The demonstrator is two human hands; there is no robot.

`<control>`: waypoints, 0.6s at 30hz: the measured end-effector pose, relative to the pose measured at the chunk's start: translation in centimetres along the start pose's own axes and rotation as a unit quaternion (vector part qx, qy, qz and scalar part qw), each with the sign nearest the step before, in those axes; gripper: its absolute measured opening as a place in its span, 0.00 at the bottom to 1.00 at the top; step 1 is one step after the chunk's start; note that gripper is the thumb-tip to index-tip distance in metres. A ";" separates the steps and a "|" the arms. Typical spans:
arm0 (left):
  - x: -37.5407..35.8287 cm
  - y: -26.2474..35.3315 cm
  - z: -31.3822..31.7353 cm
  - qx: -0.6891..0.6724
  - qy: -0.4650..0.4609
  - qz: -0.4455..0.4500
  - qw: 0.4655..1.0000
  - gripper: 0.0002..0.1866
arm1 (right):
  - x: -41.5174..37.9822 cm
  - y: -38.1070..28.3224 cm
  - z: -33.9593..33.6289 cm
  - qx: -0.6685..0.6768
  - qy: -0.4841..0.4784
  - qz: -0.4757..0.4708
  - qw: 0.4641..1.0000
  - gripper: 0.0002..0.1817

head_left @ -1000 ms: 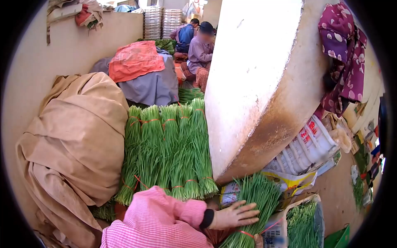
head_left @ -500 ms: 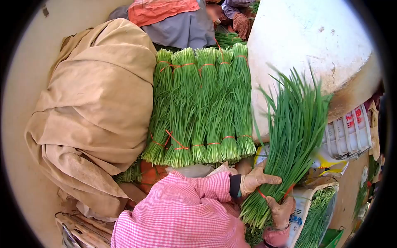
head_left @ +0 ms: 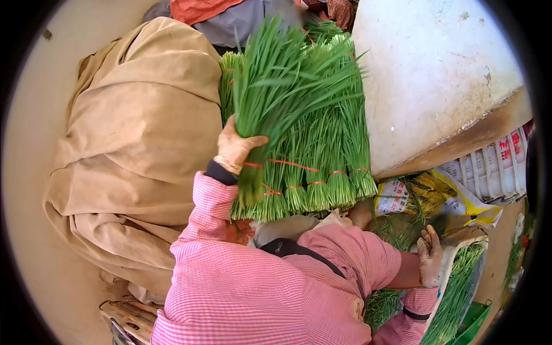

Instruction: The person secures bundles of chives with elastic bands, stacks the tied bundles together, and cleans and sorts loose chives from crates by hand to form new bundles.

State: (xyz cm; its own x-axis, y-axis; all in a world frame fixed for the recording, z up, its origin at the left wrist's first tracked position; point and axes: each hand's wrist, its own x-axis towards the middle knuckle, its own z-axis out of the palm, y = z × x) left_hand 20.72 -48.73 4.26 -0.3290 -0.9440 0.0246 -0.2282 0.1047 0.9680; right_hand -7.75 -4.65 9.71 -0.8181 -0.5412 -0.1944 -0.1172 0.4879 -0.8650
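My left hand (head_left: 236, 148), gloved, is wrapped round a bundle of long green stalks (head_left: 270, 86) with a red tie near its base. The bundle hangs over the left part of a row of tied bundles (head_left: 339, 138), its leaves fanning up and to the right. At the lower right my right hand (head_left: 430, 256), also gloved, is raised near the rim of a white crate, its fingers pointing up and apart, with nothing seen in them.
A tan cloth (head_left: 132, 132) covers a large heap at left. A pale block (head_left: 425, 80) stands at right. More greens fill a white crate (head_left: 444, 287) at lower right, near a yellow and white bag (head_left: 454, 201). Another person's grey clothing (head_left: 244, 23) shows at top.
The held bundle has moved from the right side to over the row's left part with my left hand. My right hand has let go of it and shifted slightly right.
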 end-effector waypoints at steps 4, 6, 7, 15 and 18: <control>-0.5 -11.4 -3.7 0.479 0.099 -0.310 0.816 0.52 | -0.7 -0.6 0.7 -0.098 -0.045 0.035 0.994 0.27; -3.4 -18.4 -3.5 0.591 0.039 -0.269 0.760 0.53 | -1.1 -1.0 0.4 -0.118 -0.025 0.035 0.992 0.27; -4.4 -19.9 -2.0 0.589 -0.028 -0.321 0.741 0.54 | -1.5 -0.4 0.0 -0.133 -0.015 0.001 0.991 0.27; 3.1 -15.1 4.2 0.605 -0.392 -0.020 0.692 0.34 | -10.8 0.3 -2.1 -0.294 0.105 -0.017 0.950 0.24; 5.3 -15.8 11.8 0.444 -0.554 0.289 0.642 0.22 | -15.5 3.6 -2.3 -0.235 0.199 0.065 0.949 0.26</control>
State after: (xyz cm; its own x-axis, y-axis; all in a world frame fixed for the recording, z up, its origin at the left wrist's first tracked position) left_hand 11.75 -51.74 -13.83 -0.9315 0.0829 -0.3543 -0.0460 0.9391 0.3406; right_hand 3.21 7.05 10.65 -0.9798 -0.1996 -0.0139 -0.1625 0.8344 -0.5266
